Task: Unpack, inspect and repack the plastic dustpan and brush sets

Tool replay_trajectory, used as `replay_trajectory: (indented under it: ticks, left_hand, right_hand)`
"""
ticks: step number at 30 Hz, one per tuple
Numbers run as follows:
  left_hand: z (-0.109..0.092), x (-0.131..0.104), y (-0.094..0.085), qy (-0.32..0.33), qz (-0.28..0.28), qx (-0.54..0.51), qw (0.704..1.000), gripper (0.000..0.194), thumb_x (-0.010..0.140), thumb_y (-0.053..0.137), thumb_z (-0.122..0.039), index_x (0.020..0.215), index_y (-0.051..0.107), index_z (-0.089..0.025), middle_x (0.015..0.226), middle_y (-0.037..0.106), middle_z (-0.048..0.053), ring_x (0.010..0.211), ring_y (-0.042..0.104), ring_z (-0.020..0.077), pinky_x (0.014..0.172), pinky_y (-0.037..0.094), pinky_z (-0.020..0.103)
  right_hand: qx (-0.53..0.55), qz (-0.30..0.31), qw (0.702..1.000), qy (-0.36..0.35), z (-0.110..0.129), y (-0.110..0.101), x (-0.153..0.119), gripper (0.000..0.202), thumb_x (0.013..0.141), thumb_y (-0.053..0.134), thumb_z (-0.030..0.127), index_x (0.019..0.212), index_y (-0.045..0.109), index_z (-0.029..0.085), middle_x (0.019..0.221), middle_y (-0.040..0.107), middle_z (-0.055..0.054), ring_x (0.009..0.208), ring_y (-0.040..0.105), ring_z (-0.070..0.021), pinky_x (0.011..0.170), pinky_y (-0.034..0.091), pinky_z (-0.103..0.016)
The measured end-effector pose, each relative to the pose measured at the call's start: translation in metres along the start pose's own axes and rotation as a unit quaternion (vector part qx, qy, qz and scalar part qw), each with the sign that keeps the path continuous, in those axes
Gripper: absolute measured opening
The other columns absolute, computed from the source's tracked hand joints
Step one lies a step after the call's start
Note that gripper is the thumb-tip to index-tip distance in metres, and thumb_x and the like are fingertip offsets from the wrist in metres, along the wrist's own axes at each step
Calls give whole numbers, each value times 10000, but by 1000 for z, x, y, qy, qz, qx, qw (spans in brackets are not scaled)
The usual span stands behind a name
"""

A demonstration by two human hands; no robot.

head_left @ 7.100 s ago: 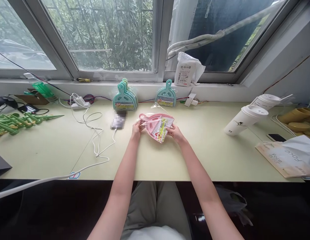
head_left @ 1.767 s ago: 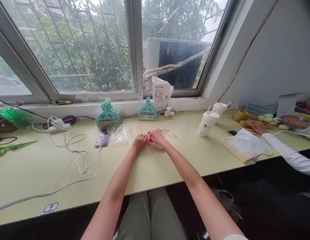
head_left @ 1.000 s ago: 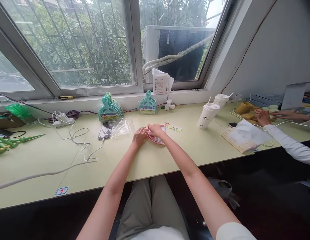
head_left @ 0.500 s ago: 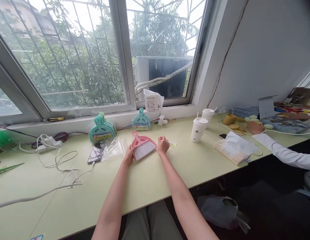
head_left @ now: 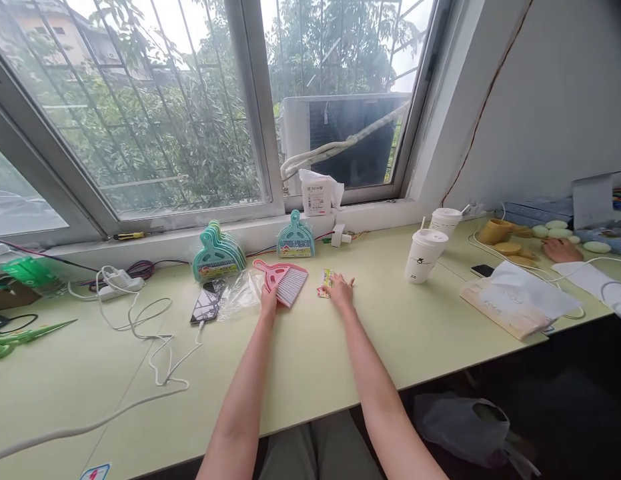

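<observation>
A pink dustpan with a white-bristled hand brush fitted in it lies tilted on the table, its handle pointing up and left. My left hand grips the near left edge, thumb on top. To the right, a small green and red printed card is between the thumb and fingers of my right hand, just above or on the tabletop. The outer fingers of that hand spread to the right. Left of the dustpan lies a crumpled clear plastic bag.
Stacked green dustpan sets and a single teal one stand by the sill. A phone, white cables, paper cups and a tissue pack lie around. A co-worker's hand rests far right.
The dustpan set has turned, its brush end swinging up and right. My right hand has gone from a closed fist to spread fingers, and the card has shifted left and turned.
</observation>
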State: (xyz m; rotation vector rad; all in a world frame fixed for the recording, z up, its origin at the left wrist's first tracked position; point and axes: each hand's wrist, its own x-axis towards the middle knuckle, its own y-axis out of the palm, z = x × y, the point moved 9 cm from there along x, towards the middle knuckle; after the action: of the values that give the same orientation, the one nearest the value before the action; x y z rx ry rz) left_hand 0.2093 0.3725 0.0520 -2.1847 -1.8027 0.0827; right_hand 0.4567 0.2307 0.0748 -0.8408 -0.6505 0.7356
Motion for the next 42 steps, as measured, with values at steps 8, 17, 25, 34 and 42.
replay_trajectory:
  ticks: [8, 17, 25, 34, 42]
  left_hand:
    - [5, -8, -2, -35, -21, -72, 997, 489, 813, 522, -393, 1259, 429, -214, 1253, 561, 93, 1112, 564, 209, 896, 486, 344]
    - [4, -7, -2, -25, -29, -138, 990, 457, 756, 616, -363, 1166, 517, -189, 1179, 593, 99, 1076, 570, 228, 919, 458, 377]
    - [0, -9, -1, -6, -32, -144, 989, 461, 747, 629, -357, 1160, 545, -171, 1179, 599, 110, 1077, 572, 236, 925, 455, 385]
    - [-16, -16, 9, 21, 47, -208, 977, 553, 620, 754, -336, 1099, 567, -132, 1112, 629, 125, 1076, 583, 269, 946, 446, 402]
    - [-28, -35, 22, -22, 153, -282, 947, 695, 591, 798, -288, 1217, 515, -177, 1222, 592, 144, 1136, 563, 267, 987, 425, 430]
  right_hand:
    - [15, -21, 1000, 1, -3, 3, 1, 213, 849, 533, 295, 1002, 667, 228, 1311, 555, -66, 1316, 367, -214, 1124, 33, -498]
    - [52, -26, 998, -7, -2, -1, -3, 266, 836, 559, 373, 1037, 684, 250, 1447, 400, -50, 1391, 202, -247, 1087, -36, -587]
    - [209, -85, 964, 138, 32, 12, -28, 546, 931, 238, 489, 1250, 560, 185, 1267, 588, -113, 1154, 531, -216, 1020, 330, -392]
    - [12, 98, 993, -70, 122, 65, -53, 685, 932, 112, 498, 1475, 69, 82, 1543, -75, -77, 1426, -136, -194, 1109, -40, -538]
    - [32, 105, 992, -56, 114, 69, -47, 660, 936, 59, 463, 1473, 16, 81, 1537, -104, -77, 1421, -156, -209, 1093, -59, -575]
